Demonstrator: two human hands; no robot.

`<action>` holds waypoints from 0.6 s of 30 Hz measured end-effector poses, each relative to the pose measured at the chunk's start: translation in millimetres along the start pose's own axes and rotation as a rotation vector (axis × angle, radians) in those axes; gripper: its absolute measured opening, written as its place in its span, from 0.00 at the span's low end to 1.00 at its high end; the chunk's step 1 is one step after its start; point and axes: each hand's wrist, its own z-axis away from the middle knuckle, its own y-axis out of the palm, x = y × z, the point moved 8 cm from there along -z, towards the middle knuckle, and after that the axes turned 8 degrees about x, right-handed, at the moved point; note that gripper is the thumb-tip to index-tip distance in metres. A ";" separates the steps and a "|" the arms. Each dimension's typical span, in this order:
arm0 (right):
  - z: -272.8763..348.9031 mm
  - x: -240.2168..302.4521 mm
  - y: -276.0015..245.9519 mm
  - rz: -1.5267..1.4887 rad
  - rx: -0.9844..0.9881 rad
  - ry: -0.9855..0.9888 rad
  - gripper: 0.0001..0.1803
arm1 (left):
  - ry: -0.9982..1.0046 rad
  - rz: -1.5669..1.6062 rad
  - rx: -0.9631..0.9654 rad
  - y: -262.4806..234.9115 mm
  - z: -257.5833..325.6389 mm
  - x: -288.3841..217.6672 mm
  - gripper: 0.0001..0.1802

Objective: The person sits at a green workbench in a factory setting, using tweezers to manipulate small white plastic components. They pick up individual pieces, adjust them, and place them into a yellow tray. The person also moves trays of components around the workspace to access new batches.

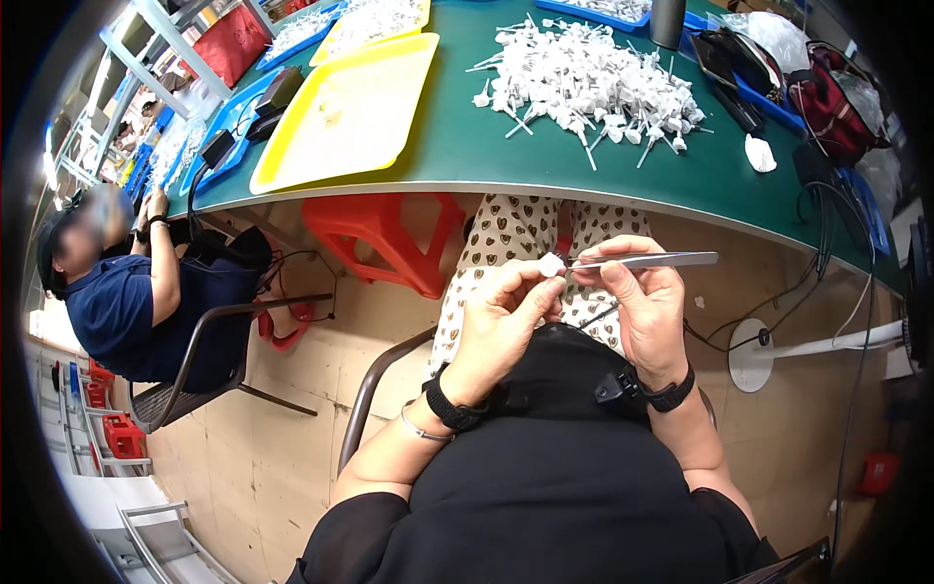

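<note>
The left hand is raised above the lap, and its thumb and fingers pinch a small white plastic part at the fingertips. Just beside it, the right hand grasps a pair of metal tweezers between thumb and forefinger; the tips of the tweezers touch the white part, and the handle end points to the right. Both wrists carry a black band, and the left wrist has also a thin silver bracelet.

Under the hands are the person's patterned trousers and a red plastic stool. Farther away stands the green table. On it lies a big pile of the same white parts, well apart from the hands, and to the left an almost empty yellow tray. At the far left another person sits on a chair.
</note>
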 end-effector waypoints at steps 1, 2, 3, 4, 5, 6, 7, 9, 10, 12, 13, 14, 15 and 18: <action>0.6 -0.2 1.2 0.031 0.015 0.003 0.10 | 0.004 0.008 -0.016 -0.9 1.2 -0.3 0.11; 1.2 -0.2 2.4 0.062 0.030 0.007 0.10 | 0.007 0.014 -0.029 -1.8 2.0 0.7 0.11; 1.3 -0.3 4.4 0.092 0.047 0.011 0.11 | 0.032 -0.010 -0.019 -1.4 2.4 -0.5 0.11; 1.5 -0.4 5.2 0.123 0.048 0.009 0.11 | 0.056 -0.034 -0.009 -1.1 2.8 -1.3 0.11; 2.0 -1.4 5.4 0.117 0.043 0.012 0.11 | 0.081 -0.058 0.001 -0.8 3.2 -2.0 0.11; 2.5 -2.7 5.5 0.110 0.039 0.015 0.11 | 0.102 -0.065 0.006 -1.1 3.5 -2.2 0.11; 3.0 -3.6 5.5 0.103 0.034 0.018 0.11 | 0.123 -0.071 0.012 -1.3 3.7 -2.3 0.10; 2.9 -3.5 6.8 0.069 0.047 0.019 0.12 | 0.138 -0.079 0.013 -1.4 4.6 -3.4 0.09; 2.7 -3.3 7.5 0.052 0.054 0.020 0.12 | 0.132 -0.080 0.008 -1.3 5.1 -4.3 0.09; 3.1 -3.4 7.8 0.026 0.046 0.031 0.12 | 0.131 -0.084 0.008 -1.7 5.5 -3.9 0.08; 3.4 -3.8 7.8 0.013 0.042 0.037 0.12 | 0.137 -0.086 0.011 -1.9 5.2 -2.3 0.08; 3.5 -3.7 7.9 0.019 0.047 0.031 0.12 | 0.142 -0.089 0.015 -1.9 5.0 -1.7 0.08; 3.5 -3.8 7.5 0.026 0.051 0.026 0.12 | 0.142 -0.095 0.014 -1.8 4.9 -1.9 0.08; 3.6 -3.6 8.1 0.040 0.057 0.022 0.12 | 0.143 -0.107 0.013 -1.4 5.2 -2.6 0.08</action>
